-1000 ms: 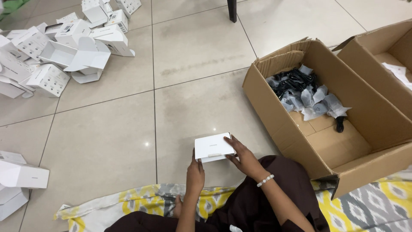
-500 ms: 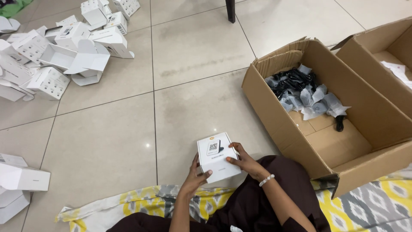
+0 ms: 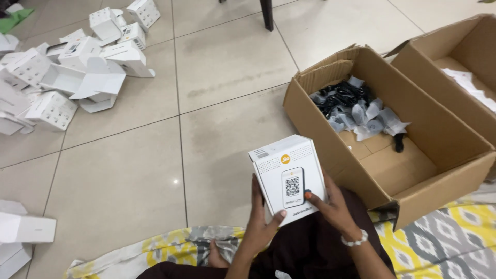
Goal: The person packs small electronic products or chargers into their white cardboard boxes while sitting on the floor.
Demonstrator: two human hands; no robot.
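I hold a small white carton (image 3: pixel 288 175) upright in front of my lap, its printed face with a square code turned toward me. My left hand (image 3: pixel 260 223) cups its lower left side, thumb on the bottom edge. My right hand (image 3: pixel 332 206), with a beaded bracelet on the wrist, grips its lower right corner, thumb on the front face. An open brown cardboard box (image 3: pixel 330 155) stands just right of the carton, with black cables in clear bags (image 3: pixel 354 106) at its far end.
A heap of opened white cartons (image 3: pixel 72 67) lies on the tiled floor at the far left. More white cartons (image 3: pixel 26 230) sit at the near left edge. A second cardboard box (image 3: pixel 465 67) stands at the far right. A patterned cloth (image 3: pixel 434 243) lies under me.
The white carton has been turned from lying flat to standing with its printed face toward me, and raised closer. Both hands shifted to its lower corners.
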